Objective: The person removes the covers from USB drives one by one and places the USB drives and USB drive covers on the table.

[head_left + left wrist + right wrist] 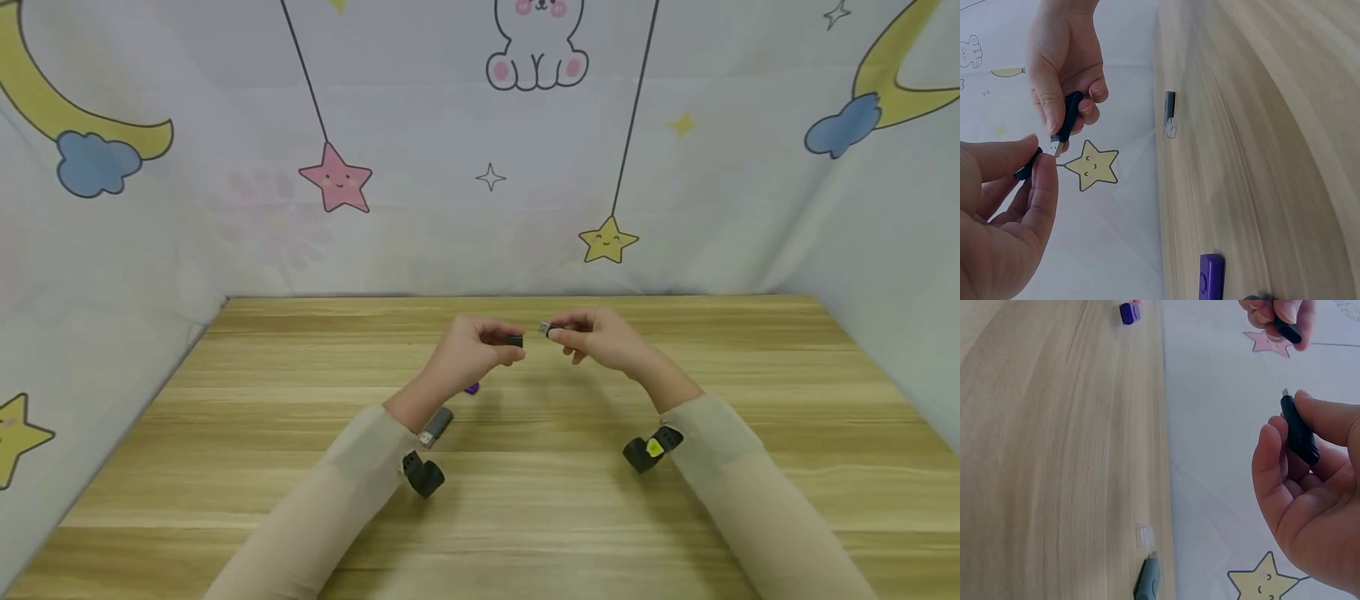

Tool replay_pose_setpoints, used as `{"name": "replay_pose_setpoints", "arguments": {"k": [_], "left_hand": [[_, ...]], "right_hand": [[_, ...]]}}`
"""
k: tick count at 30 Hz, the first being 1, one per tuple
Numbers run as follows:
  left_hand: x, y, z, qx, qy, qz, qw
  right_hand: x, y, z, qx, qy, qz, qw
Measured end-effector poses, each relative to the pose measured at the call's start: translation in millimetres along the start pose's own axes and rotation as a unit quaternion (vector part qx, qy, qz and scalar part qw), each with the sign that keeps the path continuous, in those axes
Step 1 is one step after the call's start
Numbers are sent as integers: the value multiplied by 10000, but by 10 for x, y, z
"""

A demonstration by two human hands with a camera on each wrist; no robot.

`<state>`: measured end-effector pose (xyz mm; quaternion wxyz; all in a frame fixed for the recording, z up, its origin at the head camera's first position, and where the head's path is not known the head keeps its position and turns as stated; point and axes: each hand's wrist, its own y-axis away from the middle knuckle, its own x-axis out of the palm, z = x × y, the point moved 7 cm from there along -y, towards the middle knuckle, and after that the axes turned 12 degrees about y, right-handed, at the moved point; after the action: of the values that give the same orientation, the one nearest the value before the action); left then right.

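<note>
My left hand [476,346] pinches a small black cap [516,341] between thumb and fingers. Across from it, my right hand [603,337] grips a black USB stick [1299,431], its metal plug bare and pointed toward the cap. A short gap separates plug and cap in the head and right wrist views. Both hands are held above the wooden table. Below the left wrist lies a grey USB stick [437,427]. A purple USB stick [1212,275] lies on the table too, mostly hidden behind the left hand in the head view.
A small clear piece [1145,536] lies by the tip of a grey stick in the right wrist view. The wooden table [525,533] meets a printed cloth backdrop [420,250] at its far edge. Black wrist cameras [423,475] are strapped to both sleeves.
</note>
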<state>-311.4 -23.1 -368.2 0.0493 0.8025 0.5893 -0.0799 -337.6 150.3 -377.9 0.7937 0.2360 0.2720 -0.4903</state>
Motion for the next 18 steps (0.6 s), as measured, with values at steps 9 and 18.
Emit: {"name": "replay_pose_setpoints", "arguments": {"k": [9, 18], "left_hand": [[36, -158, 34, -182, 23, -152, 9997], [41, -283, 180, -307, 281, -289, 9987]], "right_hand": [[26, -160, -61, 234, -18, -89, 9997], [70, -252, -124, 459, -58, -141, 9988]]}}
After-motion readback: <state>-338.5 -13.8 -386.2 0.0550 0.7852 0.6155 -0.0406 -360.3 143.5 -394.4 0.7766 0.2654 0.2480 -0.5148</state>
